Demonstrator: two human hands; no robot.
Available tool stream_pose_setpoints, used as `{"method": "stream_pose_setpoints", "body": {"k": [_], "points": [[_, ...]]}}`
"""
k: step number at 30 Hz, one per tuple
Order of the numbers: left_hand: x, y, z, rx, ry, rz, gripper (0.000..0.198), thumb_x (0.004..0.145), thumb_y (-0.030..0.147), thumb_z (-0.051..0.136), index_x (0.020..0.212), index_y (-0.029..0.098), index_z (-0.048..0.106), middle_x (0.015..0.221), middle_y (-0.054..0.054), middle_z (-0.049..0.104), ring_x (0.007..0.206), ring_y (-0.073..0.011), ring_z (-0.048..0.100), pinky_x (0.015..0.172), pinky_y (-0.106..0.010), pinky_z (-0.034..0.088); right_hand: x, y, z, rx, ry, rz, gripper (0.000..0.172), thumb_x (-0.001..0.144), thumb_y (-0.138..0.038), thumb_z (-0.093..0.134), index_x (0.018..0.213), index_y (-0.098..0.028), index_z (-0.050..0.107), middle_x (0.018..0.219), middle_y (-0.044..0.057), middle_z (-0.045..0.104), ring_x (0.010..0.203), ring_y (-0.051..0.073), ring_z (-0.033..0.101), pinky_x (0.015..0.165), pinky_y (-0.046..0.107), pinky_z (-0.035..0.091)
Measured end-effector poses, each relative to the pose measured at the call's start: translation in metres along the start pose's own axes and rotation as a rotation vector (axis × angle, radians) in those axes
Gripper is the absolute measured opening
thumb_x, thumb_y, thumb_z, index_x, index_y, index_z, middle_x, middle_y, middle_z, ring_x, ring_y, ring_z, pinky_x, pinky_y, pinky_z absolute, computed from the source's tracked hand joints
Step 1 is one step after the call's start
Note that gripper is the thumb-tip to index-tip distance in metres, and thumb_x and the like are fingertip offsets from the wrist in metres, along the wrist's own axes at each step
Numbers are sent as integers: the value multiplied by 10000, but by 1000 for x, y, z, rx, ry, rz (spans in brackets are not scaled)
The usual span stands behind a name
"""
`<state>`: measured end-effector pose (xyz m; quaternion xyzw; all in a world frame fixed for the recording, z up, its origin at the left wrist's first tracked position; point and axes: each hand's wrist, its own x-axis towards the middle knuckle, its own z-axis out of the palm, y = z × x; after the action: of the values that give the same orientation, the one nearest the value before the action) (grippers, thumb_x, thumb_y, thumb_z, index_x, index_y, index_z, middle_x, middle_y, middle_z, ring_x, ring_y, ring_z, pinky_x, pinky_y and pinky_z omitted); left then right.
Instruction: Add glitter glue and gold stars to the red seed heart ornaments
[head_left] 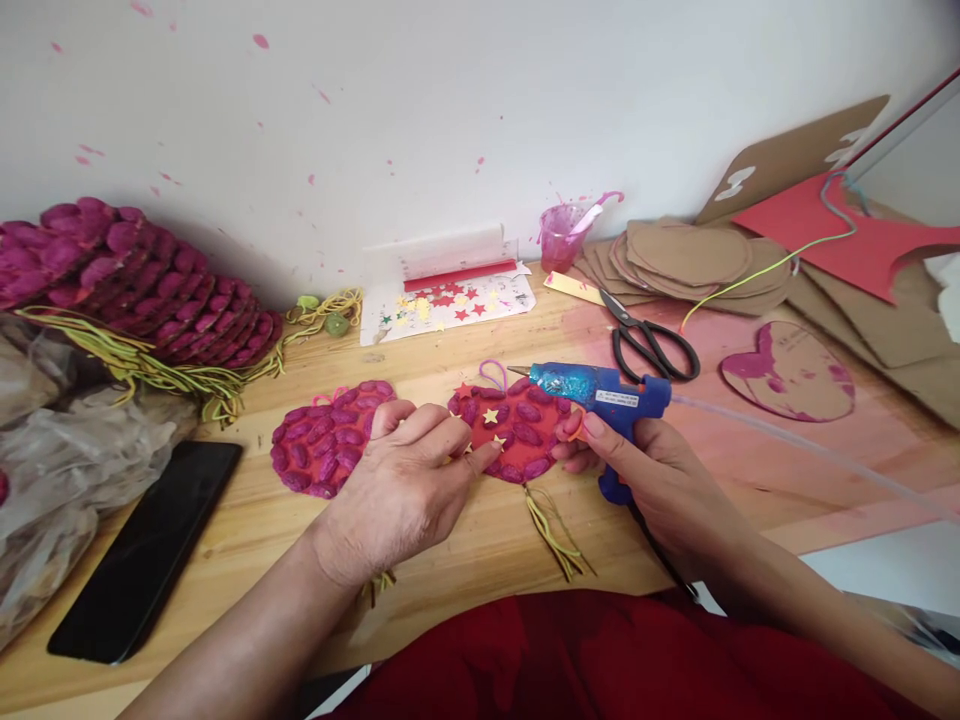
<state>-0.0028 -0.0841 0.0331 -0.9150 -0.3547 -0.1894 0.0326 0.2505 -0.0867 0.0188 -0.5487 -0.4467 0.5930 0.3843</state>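
Note:
A blue glue gun (574, 385) points left over the right-hand red heart (517, 432), which bears purple lumps, small stars and a yellow-green tassel (553, 535). My right hand (645, 460) is closed round the gun's handle. My left hand (409, 480) reaches over the gap between two hearts, its index finger touching the right-hand one near a yellow star (499, 443). The other fingers are curled, and what they hold, if anything, is hidden. Partly behind that hand lies a second lumpy heart (322, 437).
Black scissors (652, 342), cardboard cutouts (682, 255), a painted cardboard heart (787, 370) and a pink-stained cup (561, 235) stand rightward. Loose stars (442, 303) lie on paper at the back. Stacked purple pieces (135, 270), plastic bags (45, 520) and a black phone (146, 550) occupy the left.

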Motion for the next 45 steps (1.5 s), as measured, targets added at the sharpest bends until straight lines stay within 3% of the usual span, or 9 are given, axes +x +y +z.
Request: {"method": "stream_pose_setpoints", "body": {"k": [14, 22, 28, 35, 40, 45], "points": [[-1, 0, 3, -78, -59, -37, 291, 935, 130, 553, 1158, 250, 698, 859, -24, 629, 880, -193, 526, 795, -404, 295, 1, 2, -1, -21, 5, 35, 428, 850, -621, 685, 899, -197, 716, 858, 42, 756, 773, 161, 656, 729, 283, 508], [0, -5, -2, -150, 49, -89, 381, 865, 60, 566, 1140, 271, 724, 889, -22, 643, 872, -188, 537, 804, -403, 296, 1, 2, -1, -40, 19, 17, 461, 819, -656, 694, 871, -199, 721, 833, 49, 752, 756, 177, 654, 727, 313, 513], [0, -4, 1, -92, -32, -61, 303, 930, 126, 551, 1135, 271, 720, 888, -30, 632, 897, -194, 521, 814, -408, 286, 1, 5, -3, -84, 22, 30, 439, 858, -633, 667, 800, -202, 725, 854, 54, 756, 816, 195, 666, 773, 328, 505], [1, -2, 0, -56, -45, -49, 256, 933, 140, 553, 1070, 251, 739, 869, -38, 634, 887, -201, 518, 796, -409, 285, 0, 5, -1, -19, 12, 19, 394, 870, -603, 676, 898, -212, 717, 874, 35, 758, 835, 193, 675, 787, 325, 502], [-2, -7, 0, -132, 87, -87, 366, 889, 97, 557, 1159, 282, 719, 935, -35, 658, 915, -201, 537, 829, -422, 300, 1, 7, -1, -12, 9, 22, 397, 868, -602, 679, 897, -208, 716, 877, 40, 760, 830, 191, 674, 783, 322, 498], [-3, -5, 0, -193, 28, -14, 410, 860, 71, 540, 1217, 226, 667, 1120, -52, 711, 1081, -242, 542, 916, -455, 324, 2, 11, -2, -7, 15, -4, 374, 876, -573, 686, 924, -203, 715, 892, 40, 758, 835, 193, 681, 792, 325, 500]]}}
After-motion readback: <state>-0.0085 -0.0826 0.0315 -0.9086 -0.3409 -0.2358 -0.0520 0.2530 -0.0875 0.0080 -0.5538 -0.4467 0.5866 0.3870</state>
